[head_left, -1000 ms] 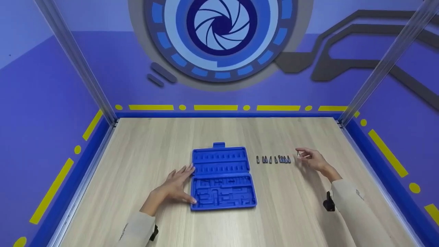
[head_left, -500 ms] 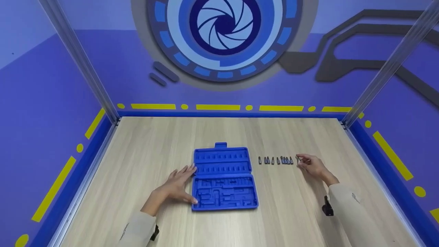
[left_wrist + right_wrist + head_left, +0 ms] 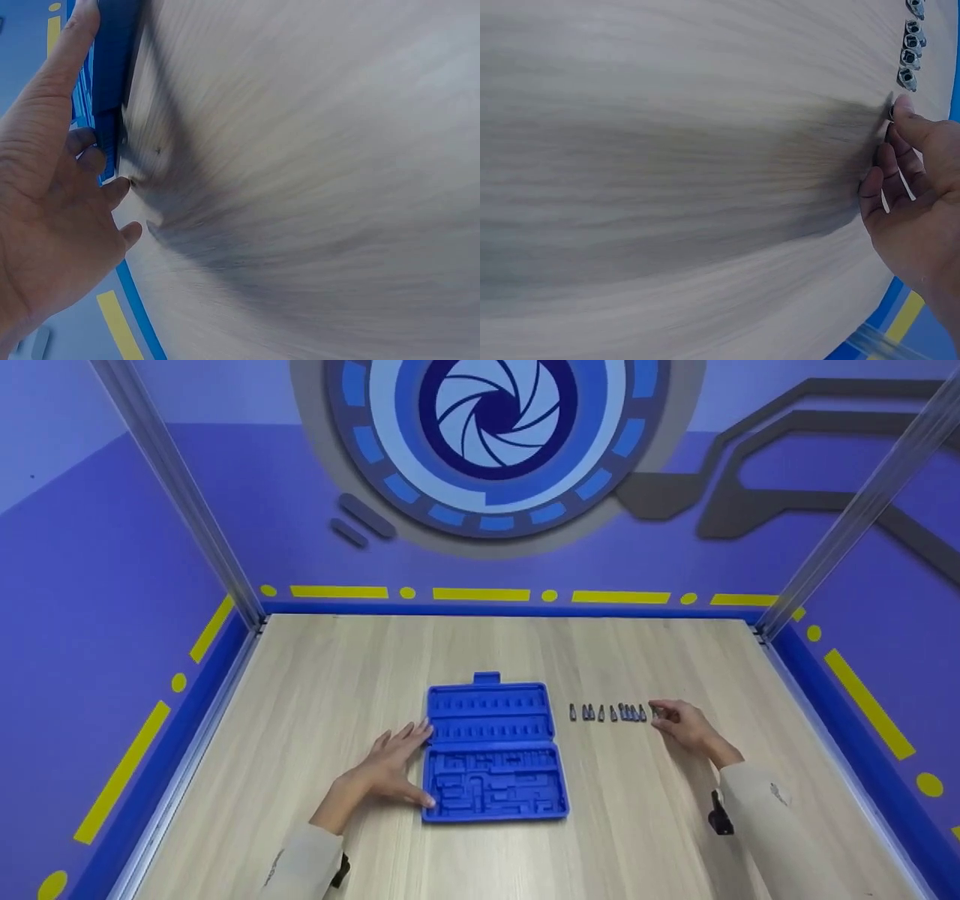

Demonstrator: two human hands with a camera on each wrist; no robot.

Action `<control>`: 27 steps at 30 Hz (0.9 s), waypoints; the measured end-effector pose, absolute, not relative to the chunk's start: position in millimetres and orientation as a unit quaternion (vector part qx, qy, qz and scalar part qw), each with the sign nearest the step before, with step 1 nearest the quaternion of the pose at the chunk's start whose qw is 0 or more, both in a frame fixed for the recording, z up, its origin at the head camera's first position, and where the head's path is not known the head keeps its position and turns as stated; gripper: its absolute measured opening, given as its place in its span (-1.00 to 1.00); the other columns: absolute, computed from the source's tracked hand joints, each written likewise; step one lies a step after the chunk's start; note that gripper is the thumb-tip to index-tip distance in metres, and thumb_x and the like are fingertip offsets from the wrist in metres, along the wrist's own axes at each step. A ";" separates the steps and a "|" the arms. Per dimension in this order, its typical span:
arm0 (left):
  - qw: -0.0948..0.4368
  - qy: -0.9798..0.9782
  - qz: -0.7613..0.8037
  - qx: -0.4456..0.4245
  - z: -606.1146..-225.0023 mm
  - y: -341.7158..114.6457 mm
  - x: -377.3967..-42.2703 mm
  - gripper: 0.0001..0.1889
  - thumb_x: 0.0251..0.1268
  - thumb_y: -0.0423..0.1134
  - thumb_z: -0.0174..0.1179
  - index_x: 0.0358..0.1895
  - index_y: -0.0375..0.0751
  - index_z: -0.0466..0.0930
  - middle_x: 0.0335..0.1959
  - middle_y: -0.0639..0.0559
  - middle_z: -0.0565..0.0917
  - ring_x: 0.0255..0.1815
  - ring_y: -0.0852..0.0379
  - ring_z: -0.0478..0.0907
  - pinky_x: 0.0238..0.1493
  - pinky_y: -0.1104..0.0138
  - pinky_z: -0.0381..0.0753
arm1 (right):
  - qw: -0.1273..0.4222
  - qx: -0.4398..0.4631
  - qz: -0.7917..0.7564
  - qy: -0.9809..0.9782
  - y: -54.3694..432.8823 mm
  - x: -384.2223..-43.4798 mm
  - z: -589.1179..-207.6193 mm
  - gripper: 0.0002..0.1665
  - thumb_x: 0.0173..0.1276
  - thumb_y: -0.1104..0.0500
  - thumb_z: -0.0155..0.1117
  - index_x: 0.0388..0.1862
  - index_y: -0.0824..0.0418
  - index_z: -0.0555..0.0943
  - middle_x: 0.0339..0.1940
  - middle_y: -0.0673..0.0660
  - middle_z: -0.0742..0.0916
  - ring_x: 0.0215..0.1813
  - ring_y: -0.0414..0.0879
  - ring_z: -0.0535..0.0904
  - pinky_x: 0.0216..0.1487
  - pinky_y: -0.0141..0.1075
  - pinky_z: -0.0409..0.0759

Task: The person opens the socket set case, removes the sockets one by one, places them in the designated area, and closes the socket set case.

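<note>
A blue plastic case (image 3: 491,741) lies open on the wooden table, its moulded slots holding nothing. Along its left side rests my left hand (image 3: 388,769), fingers spread, the thumb on the near corner and the fingertips at the lid's edge. To the right of the case, small metal screwdriver bits (image 3: 572,712) stretch out in a row, unevenly spaced. At the row's right end my right hand (image 3: 688,727) pinches one more bit (image 3: 892,113) between thumb and fingers, low at the tabletop. Most of that bit is hidden by the fingertips.
The light wood table (image 3: 337,660) is bounded by a blue back wall (image 3: 225,525) and side walls. Metal posts (image 3: 847,502) stand at its far corners. A latch tab (image 3: 487,677) juts from the lid's far edge.
My right hand has come down and slightly nearer the row, bringing its bit to the tabletop beside the others. The left hand stays on the case. The head view has shifted a little.
</note>
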State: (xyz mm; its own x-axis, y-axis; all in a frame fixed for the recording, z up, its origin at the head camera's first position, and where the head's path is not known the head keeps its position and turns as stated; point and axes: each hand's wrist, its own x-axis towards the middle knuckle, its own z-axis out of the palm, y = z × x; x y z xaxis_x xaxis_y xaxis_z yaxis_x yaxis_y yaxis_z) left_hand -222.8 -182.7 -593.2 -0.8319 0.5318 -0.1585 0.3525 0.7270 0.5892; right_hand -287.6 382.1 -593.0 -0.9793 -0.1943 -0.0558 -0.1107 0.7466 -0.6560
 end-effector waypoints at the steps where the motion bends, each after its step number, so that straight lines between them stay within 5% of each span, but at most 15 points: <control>1: 0.159 0.915 0.279 0.242 -593.1 -182.5 -223.2 0.38 -0.19 0.25 0.61 0.66 -0.22 -0.06 0.70 -0.22 -0.06 0.70 -0.34 -0.17 0.63 -0.32 -0.31 | 0.061 -0.080 -0.346 0.933 382.0 -287.3 -592.1 -0.50 0.48 0.34 0.24 0.32 0.53 0.48 -0.07 0.38 0.65 -0.10 0.01 0.52 -0.17 -0.38 0.49; 7: 0.160 0.916 0.274 0.245 -593.7 -181.1 -223.6 0.39 -0.20 0.26 0.61 0.65 -0.26 -0.06 0.70 -0.23 -0.05 0.70 -0.36 -0.14 0.61 -0.35 -0.25 | 0.052 -0.092 -0.322 0.941 383.9 -285.7 -591.4 -0.50 0.46 0.34 0.27 0.31 0.53 0.49 -0.09 0.38 0.69 -0.10 0.03 0.58 -0.12 -0.28 0.55; 17: 0.158 0.918 0.264 0.249 -592.2 -181.8 -222.5 0.40 -0.20 0.27 0.60 0.65 -0.29 -0.07 0.69 -0.25 -0.05 0.69 -0.37 -0.13 0.61 -0.36 -0.23 | 0.073 -0.070 -0.361 0.927 388.2 -281.6 -583.9 -0.46 0.48 0.31 0.25 0.35 0.54 0.43 -0.02 0.46 0.69 -0.06 0.07 0.62 -0.28 -0.49 0.49; 27: 0.158 0.916 0.273 0.246 -590.5 -182.0 -222.2 0.39 -0.16 0.24 0.60 0.66 -0.25 -0.09 0.70 -0.23 -0.07 0.70 -0.35 -0.15 0.62 -0.33 -0.29 | 0.086 -0.097 -0.426 0.895 378.0 -281.4 -571.9 -0.49 0.58 0.30 0.12 0.39 0.55 0.39 0.04 0.49 0.66 -0.04 0.05 0.66 -0.15 -0.39 0.66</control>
State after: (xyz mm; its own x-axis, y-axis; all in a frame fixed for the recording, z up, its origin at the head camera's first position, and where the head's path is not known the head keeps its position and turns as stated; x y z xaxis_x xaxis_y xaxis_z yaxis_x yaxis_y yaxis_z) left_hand -222.2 -182.0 -590.5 -0.8289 0.5376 -0.1547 0.3652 0.7295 0.5784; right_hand -281.4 378.0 -571.9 -0.9661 -0.2480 -0.0716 -0.1006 0.6173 -0.7803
